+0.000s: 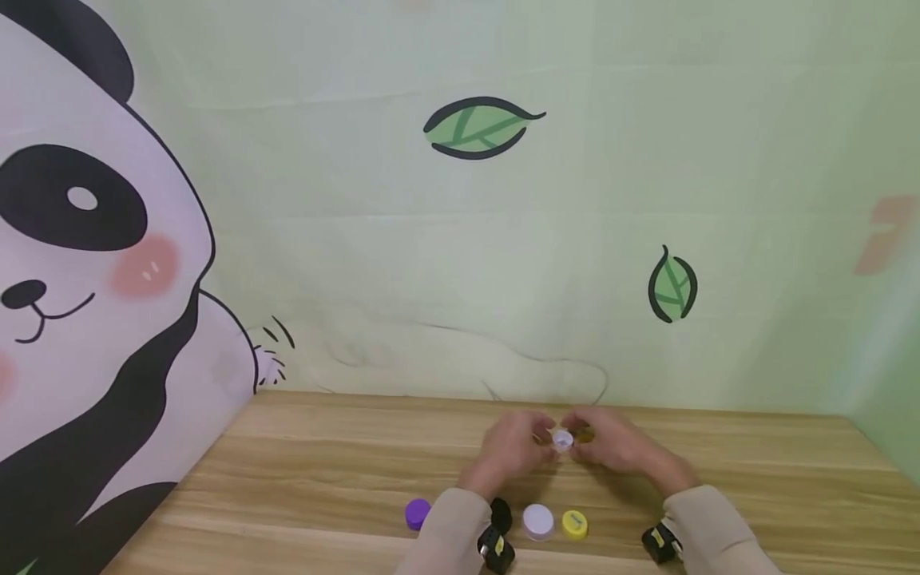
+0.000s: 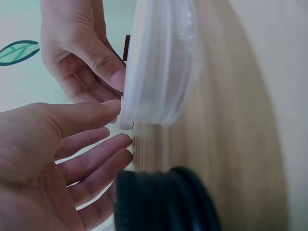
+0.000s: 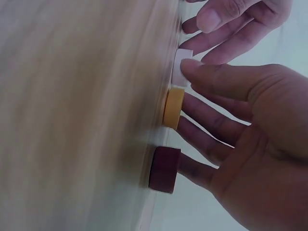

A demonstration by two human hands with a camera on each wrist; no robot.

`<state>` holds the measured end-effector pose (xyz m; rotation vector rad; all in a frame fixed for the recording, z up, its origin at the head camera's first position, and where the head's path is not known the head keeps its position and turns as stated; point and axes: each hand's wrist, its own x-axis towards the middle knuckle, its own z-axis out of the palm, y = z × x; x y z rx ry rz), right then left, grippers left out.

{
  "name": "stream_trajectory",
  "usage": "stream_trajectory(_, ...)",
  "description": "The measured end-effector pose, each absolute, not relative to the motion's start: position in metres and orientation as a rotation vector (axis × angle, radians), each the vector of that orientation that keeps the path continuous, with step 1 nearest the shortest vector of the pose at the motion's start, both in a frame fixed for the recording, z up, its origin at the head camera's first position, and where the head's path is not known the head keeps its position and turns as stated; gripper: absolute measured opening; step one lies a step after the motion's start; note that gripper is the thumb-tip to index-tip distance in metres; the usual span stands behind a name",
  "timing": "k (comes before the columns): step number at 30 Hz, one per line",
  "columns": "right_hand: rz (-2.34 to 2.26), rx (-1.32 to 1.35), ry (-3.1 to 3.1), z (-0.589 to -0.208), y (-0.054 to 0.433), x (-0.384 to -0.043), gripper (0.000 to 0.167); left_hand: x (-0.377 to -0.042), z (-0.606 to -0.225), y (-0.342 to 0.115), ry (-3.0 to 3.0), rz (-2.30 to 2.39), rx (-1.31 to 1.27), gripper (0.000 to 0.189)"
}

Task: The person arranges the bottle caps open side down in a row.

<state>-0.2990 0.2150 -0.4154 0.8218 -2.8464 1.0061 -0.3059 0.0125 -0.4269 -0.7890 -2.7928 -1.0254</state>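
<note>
A small white cap (image 1: 563, 440) sits between the two hands toward the back of the wooden table. My right hand (image 1: 611, 439) pinches it, the thumb tip over its edge in the right wrist view. From the other side my left hand (image 1: 513, 443) reaches in, fingers loosely spread, its thumb tip right at the cap in the left wrist view. An orange-yellow cap (image 3: 173, 108) stands beside the white one, close to the right hand's middle fingers. Farther along is a dark red cap (image 3: 164, 169), near the little finger; the right hand hides it in the head view.
Nearer the front lie a purple cap (image 1: 418, 514), a black cap (image 1: 501, 516) partly behind the left sleeve, a larger white cap (image 1: 538, 522) and a yellow cap (image 1: 575, 525). Behind the table hangs a cloth backdrop (image 1: 359, 239) with a panda and leaves.
</note>
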Motion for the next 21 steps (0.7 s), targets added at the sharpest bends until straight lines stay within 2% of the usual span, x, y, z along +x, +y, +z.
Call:
stream_trajectory(7, 0.971, 0.88, -2.805, -0.42, 0.212, -0.303, 0.023, -0.306, -0.428, 0.012, -2.8, -1.029, -0.801, 0.028)
stream_trajectory(21, 1.004, 0.8, -2.815, -0.41, 0.209, -0.293, 0.014, -0.302, -0.426, 0.006, -2.682, -1.184, -0.795, 0.029)
